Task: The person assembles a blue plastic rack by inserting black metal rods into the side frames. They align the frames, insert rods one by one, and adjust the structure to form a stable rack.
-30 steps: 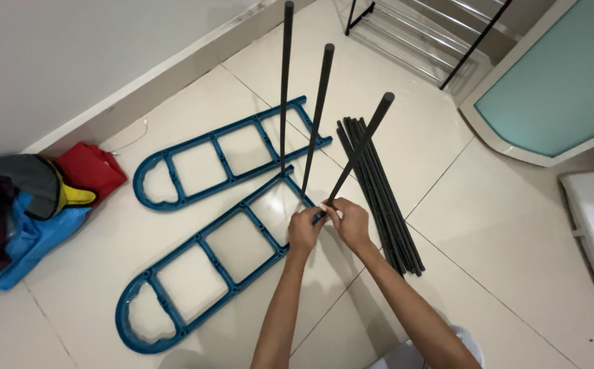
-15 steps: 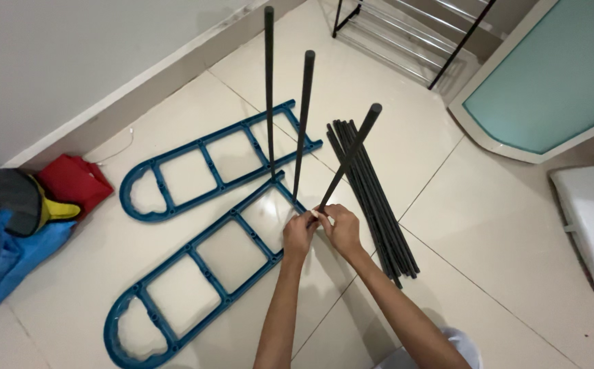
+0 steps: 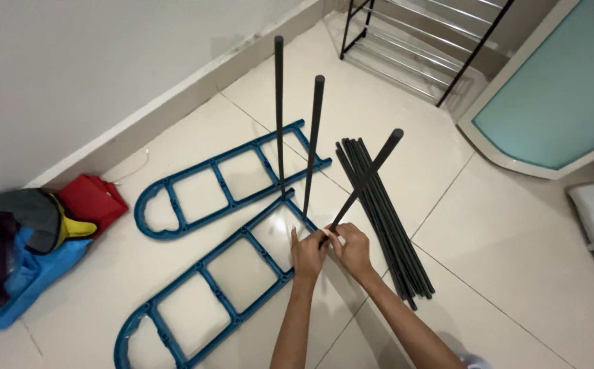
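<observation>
Leaning black rod (image 3: 365,179), base between both hands (image 3: 331,251).

Two ladder-shaped frames (image 3: 223,179) flat on the floor, rod bundle (image 3: 382,212) to their right, wire rack (image 3: 420,41) behind.

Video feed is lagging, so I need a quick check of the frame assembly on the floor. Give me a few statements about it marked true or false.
1. Both hands, left hand and right hand, meet at the base of the tilted black rod. True.
2. Four rods stand in the near blue frame. False: two upright rods plus the tilted one.
3. A bundle of black rods lies right of the hands. True.
4. The far blue frame leans on the wall. False: it lies flat on the floor.
</observation>
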